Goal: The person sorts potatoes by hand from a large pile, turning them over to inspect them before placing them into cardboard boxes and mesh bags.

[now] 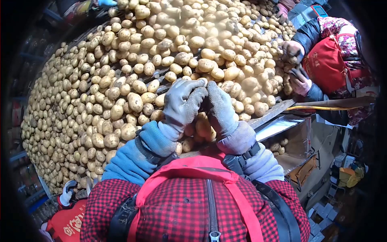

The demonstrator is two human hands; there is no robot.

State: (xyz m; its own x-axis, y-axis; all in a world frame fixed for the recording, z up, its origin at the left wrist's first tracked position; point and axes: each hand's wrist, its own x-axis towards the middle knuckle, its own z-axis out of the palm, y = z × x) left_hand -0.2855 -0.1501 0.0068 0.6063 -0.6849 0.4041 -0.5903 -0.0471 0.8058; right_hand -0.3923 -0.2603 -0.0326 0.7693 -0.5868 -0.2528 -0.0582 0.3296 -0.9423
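Observation:
My left hand, in a grey-white work glove, is raised over the near side of the potato heap with its fingers curled inward. My right hand, gloved the same way, faces it, and the fingertips of both come together. Whatever they hold between them, if anything, is hidden behind the gloves. Under and between my wrists lie several potatoes, partly in shadow. The wide heap of potatoes spreads beyond and to the left of my hands.
At the right, a co-worker in a red apron has both gloved hands at the heap. A wooden edge board borders the potatoes, with a box holding some below it. Another person's white glove is at lower left.

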